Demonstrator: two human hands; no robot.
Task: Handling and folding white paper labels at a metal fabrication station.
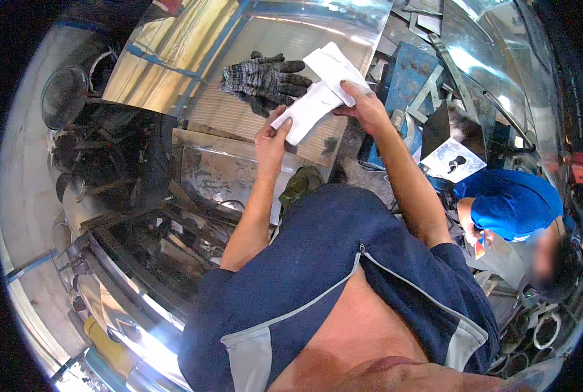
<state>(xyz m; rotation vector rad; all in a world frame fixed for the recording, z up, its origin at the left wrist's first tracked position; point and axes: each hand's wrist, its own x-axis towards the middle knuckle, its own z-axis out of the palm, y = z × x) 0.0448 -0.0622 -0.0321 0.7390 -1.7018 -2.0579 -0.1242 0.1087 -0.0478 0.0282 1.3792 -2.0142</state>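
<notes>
A: What is seen in the way of containers?
B: At lower left, a dark open-topped box-like frame [127, 277] is shown, and loose scrap pieces [174, 245] are held inside it. Its depth is lost in shadow. At upper right, metal strips and a metal square [427, 93] are strewn across a blue metal surface [409, 62]; whether it is walled like a tray cannot be told.
A: And what is being gripped?
B: A folded white sheet [314, 114]. It is held up in front of the body, just beside a pair of grey-and-black knitted gloves [268, 77], which are laid on a shiny metal sheet [153, 57].
A: How is it gripped?
B: Its lower left end is pinched by the left hand [273, 142], with the thumb closed against the fingers. Its right edge is clasped by the right hand [364, 108], the thumb pressed on top and the other fingers mostly hidden beneath.
A: What else is hard to make out?
B: Whether the sheet is paper or cloth cannot be told, and the dark marks on it are too small to be read. The shiny sheet is cut off at the top and confused by reflections. At right, a co-worker in a blue shirt [517, 204] is seen, and the small item in that person's hand is only partly shown.
</notes>
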